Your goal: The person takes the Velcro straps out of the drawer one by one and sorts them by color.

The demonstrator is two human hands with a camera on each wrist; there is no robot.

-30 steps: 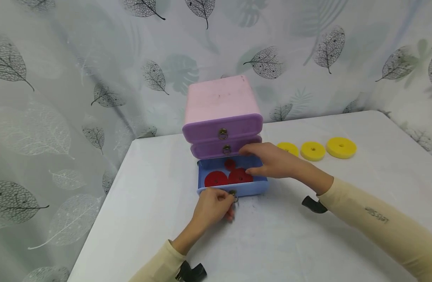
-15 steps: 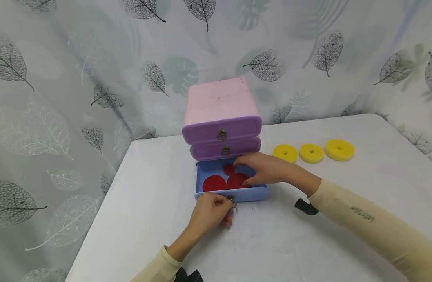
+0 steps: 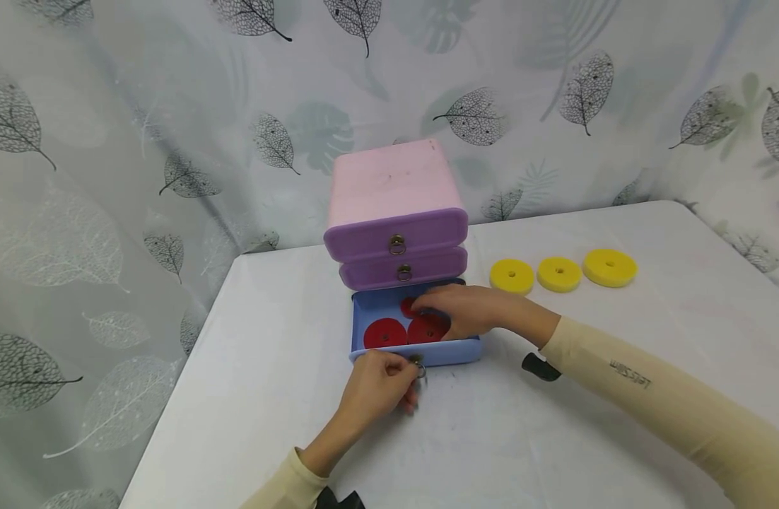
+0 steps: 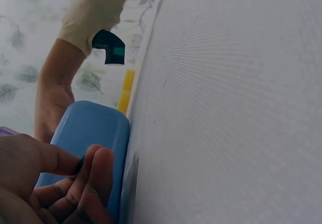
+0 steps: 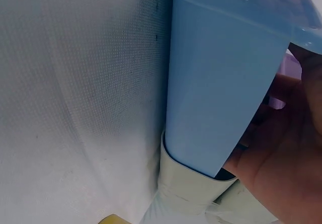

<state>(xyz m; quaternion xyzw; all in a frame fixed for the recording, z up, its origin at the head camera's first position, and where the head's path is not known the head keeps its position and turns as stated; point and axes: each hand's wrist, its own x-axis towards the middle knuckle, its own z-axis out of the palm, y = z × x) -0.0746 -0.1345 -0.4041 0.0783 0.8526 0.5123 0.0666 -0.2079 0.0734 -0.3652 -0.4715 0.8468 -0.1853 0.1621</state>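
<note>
My left hand (image 3: 375, 382) pinches the small ring handle (image 3: 422, 370) on the front of a blue drawer (image 3: 453, 353), which stands pulled out. In the left wrist view, thumb and fingertip meet on the dark ring in front of the blue drawer face (image 4: 90, 128). My right hand (image 3: 469, 309) reaches into that drawer over its right wall, with fingers bent loosely above the red discs. Inside lie two larger red discs, one on the left (image 3: 384, 332) and one (image 3: 425, 327) by my thumb. A small red disc (image 3: 406, 307) lies behind them, partly hidden by my right fingertips.
Above the drawer sits a pink cabinet (image 3: 392, 177) with two purple drawers (image 3: 428, 232) pushed in. Three yellow rings, left (image 3: 512, 276), middle (image 3: 559, 274) and right (image 3: 610, 268), lie in a row on the white table (image 3: 288, 339). A leaf-patterned curtain (image 3: 237, 106) hangs behind.
My right hand has moved left and lower into the drawer, its fingertips now at the small red disc. My left hand keeps its pinch on the ring handle.
</note>
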